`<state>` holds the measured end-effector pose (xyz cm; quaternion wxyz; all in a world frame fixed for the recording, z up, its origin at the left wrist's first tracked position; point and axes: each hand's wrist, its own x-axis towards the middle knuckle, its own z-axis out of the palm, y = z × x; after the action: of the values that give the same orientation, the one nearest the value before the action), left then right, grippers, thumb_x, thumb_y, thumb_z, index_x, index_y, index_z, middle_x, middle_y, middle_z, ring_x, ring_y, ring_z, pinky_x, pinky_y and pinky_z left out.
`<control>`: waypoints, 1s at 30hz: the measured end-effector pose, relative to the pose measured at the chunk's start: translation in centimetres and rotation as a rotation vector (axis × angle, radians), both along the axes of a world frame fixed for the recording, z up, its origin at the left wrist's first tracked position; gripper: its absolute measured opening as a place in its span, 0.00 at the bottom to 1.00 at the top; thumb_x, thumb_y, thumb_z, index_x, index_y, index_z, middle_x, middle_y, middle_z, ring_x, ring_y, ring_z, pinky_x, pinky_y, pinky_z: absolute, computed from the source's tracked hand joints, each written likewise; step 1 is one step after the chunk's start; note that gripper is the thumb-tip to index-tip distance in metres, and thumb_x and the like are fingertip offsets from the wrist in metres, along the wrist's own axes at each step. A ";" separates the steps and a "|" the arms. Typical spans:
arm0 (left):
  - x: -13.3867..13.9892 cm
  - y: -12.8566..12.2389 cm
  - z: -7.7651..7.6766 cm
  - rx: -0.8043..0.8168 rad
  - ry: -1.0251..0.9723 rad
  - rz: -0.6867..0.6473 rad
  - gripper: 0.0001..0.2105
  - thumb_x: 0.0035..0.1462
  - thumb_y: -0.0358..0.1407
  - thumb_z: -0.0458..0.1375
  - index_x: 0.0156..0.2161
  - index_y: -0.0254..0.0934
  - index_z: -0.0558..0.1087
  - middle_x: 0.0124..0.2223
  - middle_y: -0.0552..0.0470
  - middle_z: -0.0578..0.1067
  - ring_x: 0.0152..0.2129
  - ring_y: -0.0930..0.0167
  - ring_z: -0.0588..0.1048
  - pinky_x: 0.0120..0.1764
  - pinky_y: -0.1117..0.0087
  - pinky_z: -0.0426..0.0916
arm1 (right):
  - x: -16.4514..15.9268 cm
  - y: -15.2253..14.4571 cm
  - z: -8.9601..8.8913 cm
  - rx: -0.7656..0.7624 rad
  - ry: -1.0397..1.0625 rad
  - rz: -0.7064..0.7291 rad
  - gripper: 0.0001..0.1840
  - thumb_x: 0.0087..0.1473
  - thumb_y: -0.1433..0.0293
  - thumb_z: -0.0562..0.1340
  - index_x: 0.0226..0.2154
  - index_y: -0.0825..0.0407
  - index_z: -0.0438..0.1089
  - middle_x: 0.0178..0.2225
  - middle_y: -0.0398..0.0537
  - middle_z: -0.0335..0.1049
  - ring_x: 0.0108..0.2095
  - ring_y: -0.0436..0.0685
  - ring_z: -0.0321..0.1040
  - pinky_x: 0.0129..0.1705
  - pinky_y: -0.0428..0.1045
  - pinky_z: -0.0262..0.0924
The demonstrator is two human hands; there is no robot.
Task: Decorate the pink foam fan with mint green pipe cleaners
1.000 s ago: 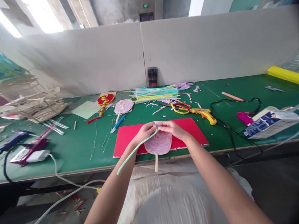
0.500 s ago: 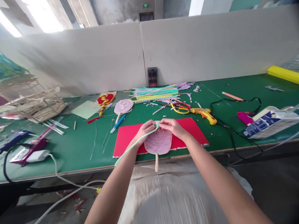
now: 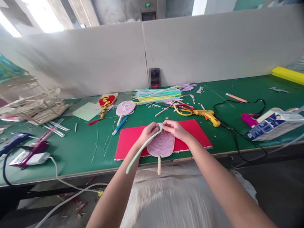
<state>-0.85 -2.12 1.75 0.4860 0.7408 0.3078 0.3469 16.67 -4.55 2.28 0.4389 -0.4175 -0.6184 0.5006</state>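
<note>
A purple fan-shaped piece (image 3: 162,144) with a beige rim and short beige handle lies on a red board (image 3: 193,134), its handle pointing toward me over the table edge. At its far end, my left hand (image 3: 150,131) and my right hand (image 3: 173,128) meet with fingers pinched. Between them is one end of a mint-green pipe cleaner (image 3: 141,151); its loose length curves across my left forearm. Both hands are closed on that end, and the fingertips partly hide it.
Behind the board lie a pile of coloured pipe cleaners (image 3: 158,94), scissors (image 3: 183,108) and a yellow glue gun (image 3: 207,117). A blue pen (image 3: 119,125) and another purple fan (image 3: 126,108) are left of them. A power strip (image 3: 30,154) and a carton (image 3: 275,125) flank the board.
The loose tail of the green pipe cleaner has swung right and toward me, bending more. Both hands stay at nearly the same spot on the fan.
</note>
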 end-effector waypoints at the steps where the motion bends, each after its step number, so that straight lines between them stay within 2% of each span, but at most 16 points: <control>1: 0.0 0.0 0.0 -0.001 0.005 -0.001 0.13 0.57 0.45 0.50 0.32 0.34 0.64 0.28 0.54 0.68 0.27 0.74 0.66 0.33 0.74 0.61 | 0.0 0.0 -0.1 -0.001 -0.002 0.001 0.15 0.49 0.56 0.60 0.28 0.52 0.66 0.25 0.42 0.69 0.27 0.51 0.63 0.30 0.47 0.55; 9: -0.1 -0.1 0.2 0.003 0.083 0.021 0.12 0.57 0.43 0.50 0.31 0.35 0.64 0.29 0.54 0.68 0.27 0.73 0.66 0.32 0.73 0.60 | 0.1 0.1 -0.2 0.001 -0.014 0.011 0.16 0.49 0.56 0.60 0.28 0.52 0.65 0.25 0.41 0.67 0.26 0.50 0.60 0.29 0.46 0.54; 15: -0.1 0.0 0.1 0.072 0.130 0.037 0.13 0.57 0.43 0.50 0.29 0.35 0.63 0.28 0.56 0.65 0.27 0.74 0.64 0.31 0.75 0.59 | 0.0 0.0 0.0 0.020 -0.028 -0.003 0.16 0.49 0.55 0.60 0.28 0.52 0.65 0.24 0.41 0.65 0.26 0.50 0.60 0.28 0.46 0.55; 24: -0.1 -0.1 0.3 0.093 0.107 0.047 0.13 0.57 0.44 0.49 0.32 0.34 0.66 0.30 0.54 0.68 0.29 0.73 0.66 0.33 0.75 0.60 | 0.1 0.3 -0.3 0.029 -0.006 -0.052 0.15 0.48 0.56 0.61 0.26 0.51 0.64 0.24 0.40 0.62 0.24 0.50 0.61 0.27 0.46 0.58; 30: -0.1 0.1 -0.1 0.074 0.056 0.017 0.15 0.57 0.46 0.50 0.32 0.34 0.66 0.29 0.54 0.68 0.27 0.74 0.65 0.33 0.74 0.60 | 0.1 0.2 -0.2 0.028 0.000 -0.054 0.15 0.48 0.56 0.61 0.26 0.51 0.65 0.24 0.41 0.65 0.25 0.50 0.62 0.27 0.47 0.58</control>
<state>-0.90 -2.06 1.66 0.4467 0.7650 0.3144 0.3411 16.79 -4.32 2.06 0.4581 -0.4277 -0.6138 0.4801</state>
